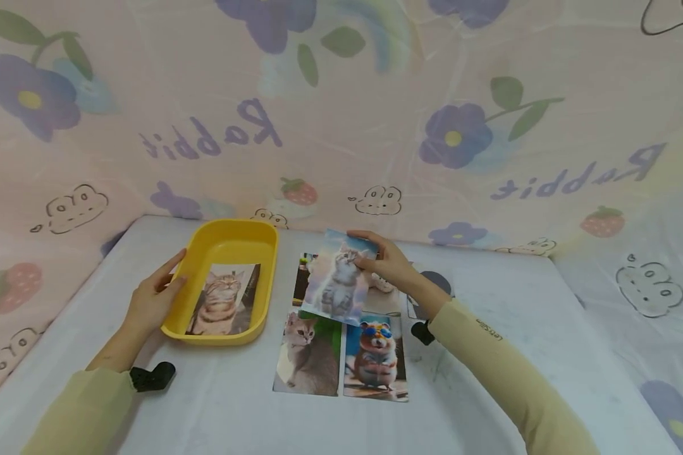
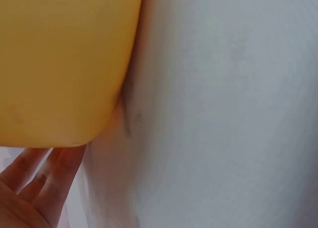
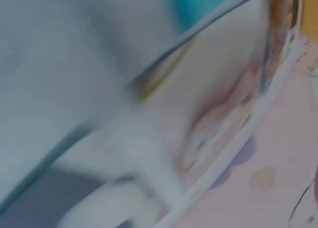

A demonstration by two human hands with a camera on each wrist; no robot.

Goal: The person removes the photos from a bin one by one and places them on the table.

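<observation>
At the middle of the head view the right hand (image 1: pixel 388 264) pinches the grey kitten photo (image 1: pixel 337 279) by its right edge, the grip closed on it so the print tilts up off the other photos (image 1: pixel 341 357) lying below and beneath it (the right wrist view is only a blur). Left of centre, the left hand (image 1: pixel 150 300) rests with straight fingers (image 2: pixel 47 176) against the outer wall of the yellow tray (image 1: pixel 234 237), its grip wide and holding nothing; an orange cat photo (image 1: pixel 223 300) lies inside. All sits on a white-covered bench (image 1: pixel 518 328) backed by a pink floral curtain (image 1: pixel 489 95).
</observation>
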